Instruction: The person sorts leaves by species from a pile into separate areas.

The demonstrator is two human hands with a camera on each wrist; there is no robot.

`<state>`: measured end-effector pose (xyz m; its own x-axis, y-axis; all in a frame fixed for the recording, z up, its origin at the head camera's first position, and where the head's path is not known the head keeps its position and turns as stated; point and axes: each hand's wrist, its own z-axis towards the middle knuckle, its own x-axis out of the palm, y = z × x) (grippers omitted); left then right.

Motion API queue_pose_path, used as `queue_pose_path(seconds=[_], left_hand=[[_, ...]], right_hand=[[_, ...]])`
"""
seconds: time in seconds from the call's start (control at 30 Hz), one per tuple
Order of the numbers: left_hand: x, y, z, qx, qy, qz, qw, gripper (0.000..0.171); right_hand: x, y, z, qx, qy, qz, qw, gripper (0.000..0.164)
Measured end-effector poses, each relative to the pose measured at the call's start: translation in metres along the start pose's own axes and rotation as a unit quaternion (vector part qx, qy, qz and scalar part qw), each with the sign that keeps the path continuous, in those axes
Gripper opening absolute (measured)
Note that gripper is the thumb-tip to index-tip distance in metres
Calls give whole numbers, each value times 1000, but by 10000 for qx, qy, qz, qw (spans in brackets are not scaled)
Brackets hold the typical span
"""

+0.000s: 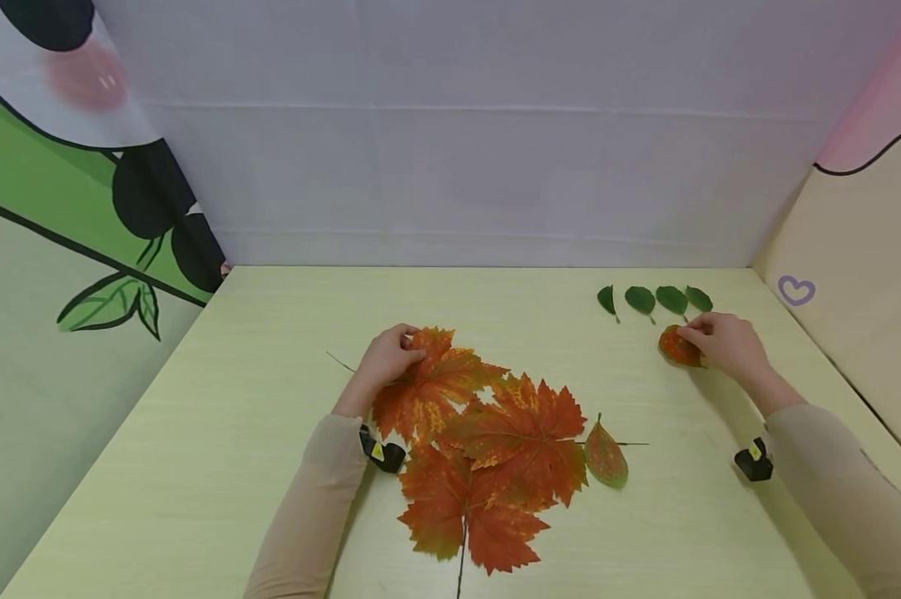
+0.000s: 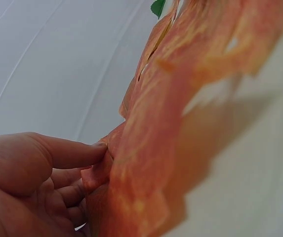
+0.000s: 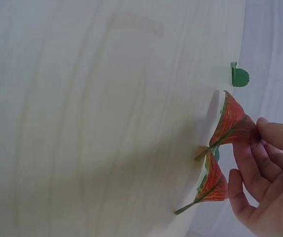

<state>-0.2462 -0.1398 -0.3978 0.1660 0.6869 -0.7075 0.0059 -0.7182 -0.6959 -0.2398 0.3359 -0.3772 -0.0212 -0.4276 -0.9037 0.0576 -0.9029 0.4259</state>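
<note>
My left hand [image 1: 384,358] pinches the edge of an orange maple leaf [image 1: 438,378] at the top left of a cluster of maple leaves. In the left wrist view, the thumb presses on the edge of this maple leaf [image 2: 146,163], which stands tilted up. Two more orange-red maple leaves, one on the right [image 1: 528,428] and one lower down [image 1: 468,503], overlap it. At the far right my right hand [image 1: 730,345] pinches a small red-green oval leaf [image 1: 676,345]. The right wrist view shows a second red leaf [image 3: 213,185] beside the fingers, under the pinched one.
Several small green leaves [image 1: 641,299] lie in a row at the table's back right. One reddish-green oval leaf [image 1: 606,456] lies against the cluster's right side. A pale wall cloth [image 1: 480,183] rises behind the table [image 1: 270,333], with printed panels at both sides.
</note>
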Motion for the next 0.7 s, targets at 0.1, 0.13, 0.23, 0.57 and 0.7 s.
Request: queue_pose_path(seconds=[0.1, 0.13, 0.23, 0.57, 0.7], left_hand=[[0, 1, 0, 10, -9, -6, 10000, 46], [1, 1, 0, 11, -4, -6, 10000, 46], [1, 1, 0, 24, 10, -31, 10000, 46], [0, 0, 0, 29, 39, 8, 10000, 46], [0, -1, -1, 33, 47, -26, 10000, 46]], right_hand=[[1, -1, 2, 100, 21, -63, 9999, 42], [1, 0, 1, 157, 14, -124, 9998, 42], [-1, 0, -1, 348, 12, -299, 9989, 45], [-11, 9, -14, 187, -152, -677, 9974, 33], [-8, 17, -26, -790, -157, -776, 9937, 22]])
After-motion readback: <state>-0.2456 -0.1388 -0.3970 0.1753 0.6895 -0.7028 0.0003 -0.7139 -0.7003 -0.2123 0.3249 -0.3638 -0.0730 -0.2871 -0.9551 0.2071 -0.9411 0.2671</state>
